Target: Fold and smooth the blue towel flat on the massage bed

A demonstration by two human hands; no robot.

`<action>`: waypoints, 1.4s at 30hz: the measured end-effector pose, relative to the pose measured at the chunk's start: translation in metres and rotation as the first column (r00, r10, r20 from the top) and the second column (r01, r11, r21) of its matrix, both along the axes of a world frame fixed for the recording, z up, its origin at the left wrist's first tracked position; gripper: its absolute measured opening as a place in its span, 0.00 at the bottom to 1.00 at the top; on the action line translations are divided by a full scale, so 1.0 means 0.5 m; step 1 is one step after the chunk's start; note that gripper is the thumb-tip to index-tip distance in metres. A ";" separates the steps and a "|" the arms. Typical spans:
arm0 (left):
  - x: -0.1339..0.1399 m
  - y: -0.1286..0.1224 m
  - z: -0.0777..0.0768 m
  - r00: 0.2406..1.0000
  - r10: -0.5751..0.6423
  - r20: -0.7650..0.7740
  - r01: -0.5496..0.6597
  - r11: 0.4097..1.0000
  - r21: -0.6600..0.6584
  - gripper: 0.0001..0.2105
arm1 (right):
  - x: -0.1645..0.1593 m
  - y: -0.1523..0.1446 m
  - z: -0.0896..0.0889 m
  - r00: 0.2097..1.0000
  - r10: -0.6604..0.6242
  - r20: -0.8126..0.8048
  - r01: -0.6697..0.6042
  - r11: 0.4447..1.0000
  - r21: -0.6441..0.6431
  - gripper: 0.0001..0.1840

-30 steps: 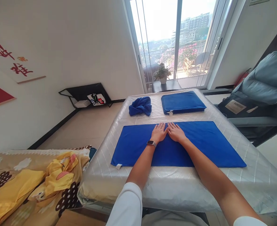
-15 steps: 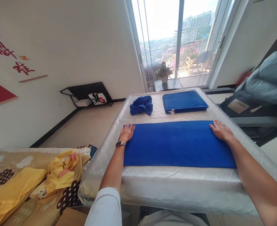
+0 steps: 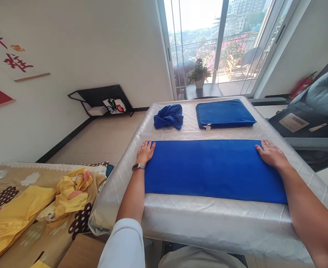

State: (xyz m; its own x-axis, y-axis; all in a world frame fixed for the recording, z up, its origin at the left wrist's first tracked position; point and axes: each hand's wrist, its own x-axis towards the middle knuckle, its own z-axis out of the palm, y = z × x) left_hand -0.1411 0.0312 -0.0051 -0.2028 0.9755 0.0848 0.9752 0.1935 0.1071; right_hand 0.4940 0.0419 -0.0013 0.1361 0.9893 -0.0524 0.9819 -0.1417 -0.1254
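A blue towel [image 3: 208, 171] lies folded into a long flat strip across the near part of the table. My left hand [image 3: 145, 152] rests on its far left corner, fingers stretched out. On the far right corner lies my right hand [image 3: 270, 153], flat with the thumb apart from the fingers. Behind the strip, a stack of folded blue towels [image 3: 225, 113] with a small white tag sits at the right. To its left is a crumpled blue cloth [image 3: 168, 117].
A silvery quilted cover [image 3: 186, 214] spreads over the table. Left and lower, yellow clothes [image 3: 21, 206] lie on a patterned bed [image 3: 2, 173]. A grey chair [image 3: 314, 143] stands at the right, and a potted plant [image 3: 199, 76] on a chair by the glass door.
The view has shifted slightly, with the table's far things now higher in the picture. Both hands stay on the far corners of the towel strip, which looks unchanged.
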 end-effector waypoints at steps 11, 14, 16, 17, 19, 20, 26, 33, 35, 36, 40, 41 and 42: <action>0.005 0.000 -0.005 0.997 0.004 0.076 -0.007 0.999 0.043 0.35 | -0.013 -0.008 0.013 1.000 -0.014 0.004 0.014 0.999 0.029 0.40; 0.005 0.001 -0.005 0.997 0.010 0.082 -0.014 0.999 0.040 0.35 | -0.008 -0.004 0.008 1.000 -0.010 0.013 0.009 0.999 0.031 0.40; 0.008 0.000 -0.002 0.997 0.015 0.078 -0.018 0.999 0.039 0.34 | -0.007 -0.003 0.006 1.000 -0.009 0.020 0.008 0.999 0.031 0.40; 0.011 -0.001 0.001 0.997 0.017 0.077 -0.020 0.999 0.039 0.34 | -0.007 -0.003 0.006 1.000 -0.008 0.021 0.008 0.999 0.031 0.40; 0.016 -0.005 0.007 0.997 0.021 0.078 -0.024 0.999 0.038 0.33 | -0.009 -0.005 0.007 1.000 -0.007 0.023 0.006 0.999 0.034 0.39; 0.019 -0.006 0.010 0.997 0.022 0.078 -0.025 0.999 0.038 0.33 | -0.011 -0.005 0.008 1.000 -0.005 0.023 0.004 0.999 0.035 0.39; 0.023 -0.009 0.014 0.998 0.025 0.062 -0.027 0.999 0.025 0.32 | -0.024 -0.016 0.025 0.999 -0.006 0.039 0.004 0.999 0.038 0.38; 0.087 -0.022 0.070 0.995 0.045 -0.090 -0.029 0.984 0.174 0.34 | -0.157 -0.069 0.070 0.970 0.090 0.227 -0.181 0.888 0.422 0.31; 0.160 -0.028 0.086 0.991 -0.064 -0.120 0.094 0.960 0.264 0.34 | -0.236 -0.075 0.075 0.965 0.186 0.183 -0.249 0.871 0.424 0.31; 0.206 -0.030 0.089 0.982 -0.149 -0.116 0.175 0.949 0.263 0.34 | -0.278 -0.074 0.075 0.958 0.242 0.153 -0.284 0.871 0.402 0.31; 0.397 -0.033 0.067 0.878 -0.477 -0.049 0.478 0.866 0.148 0.32 | -0.426 -0.050 0.062 0.899 0.436 0.035 -0.433 0.876 0.212 0.33; 0.434 -0.032 0.055 0.852 -0.522 -0.036 0.521 0.842 0.142 0.32 | -0.450 -0.044 0.055 0.890 0.455 0.019 -0.451 0.876 0.169 0.33; 0.464 -0.030 0.044 0.837 -0.546 -0.022 0.544 0.828 0.140 0.31 | -0.468 -0.038 0.046 0.887 0.461 0.010 -0.458 0.878 0.141 0.33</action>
